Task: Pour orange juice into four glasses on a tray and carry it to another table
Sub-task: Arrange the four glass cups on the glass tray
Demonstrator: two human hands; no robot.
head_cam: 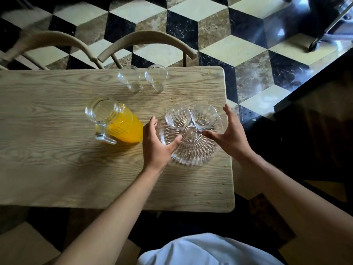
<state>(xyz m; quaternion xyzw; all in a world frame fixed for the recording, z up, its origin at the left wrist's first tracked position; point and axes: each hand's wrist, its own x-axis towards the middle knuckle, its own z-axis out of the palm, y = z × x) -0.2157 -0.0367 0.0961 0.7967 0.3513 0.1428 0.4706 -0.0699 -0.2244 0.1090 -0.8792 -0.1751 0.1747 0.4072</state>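
Round ribbed clear-glass tray (193, 150) sat near the light wooden bench's (57, 169) right end, two empty clear glasses (178, 116) on its far half. Two more glasses (131, 78) stood farther off the tray. Glass jug of orange juice (118, 125) stood left. Left hand (156, 142) and right hand (229, 134) flanked the tray, fingers spread, gripping nothing.

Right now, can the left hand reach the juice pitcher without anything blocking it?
Probably yes. The left hand is at the glass tray's left edge, and the juice pitcher stands just to its left. Only bare wooden table lies between them; the glasses are elsewhere.
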